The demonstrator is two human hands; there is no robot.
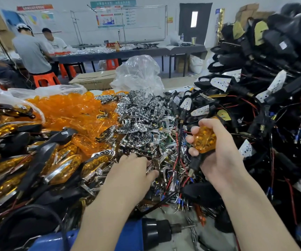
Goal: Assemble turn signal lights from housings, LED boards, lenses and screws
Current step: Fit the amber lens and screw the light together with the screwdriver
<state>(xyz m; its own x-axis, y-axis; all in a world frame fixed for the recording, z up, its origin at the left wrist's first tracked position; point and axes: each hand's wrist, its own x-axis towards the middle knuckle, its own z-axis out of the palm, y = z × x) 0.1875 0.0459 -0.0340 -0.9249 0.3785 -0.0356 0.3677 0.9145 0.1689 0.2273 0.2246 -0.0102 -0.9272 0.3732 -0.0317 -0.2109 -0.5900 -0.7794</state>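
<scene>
My right hand (218,153) grips a turn signal light (205,139) with an amber lens, its black stem and wire hanging below the palm. My left hand (131,171) reaches palm down into the pile of chrome trim pieces (142,120); its fingertips are buried among the parts, so I cannot tell whether they pinch anything. Loose amber lenses (70,109) lie heaped behind. Black housings with white LED boards (255,82) and red and black wires are stacked high on the right.
Finished amber lights (37,160) lie piled at the left. A blue electric screwdriver (137,232) rests at the near edge under my left forearm. A clear plastic bag (138,73) and a cardboard box stand behind. Two people work at a far table (128,53).
</scene>
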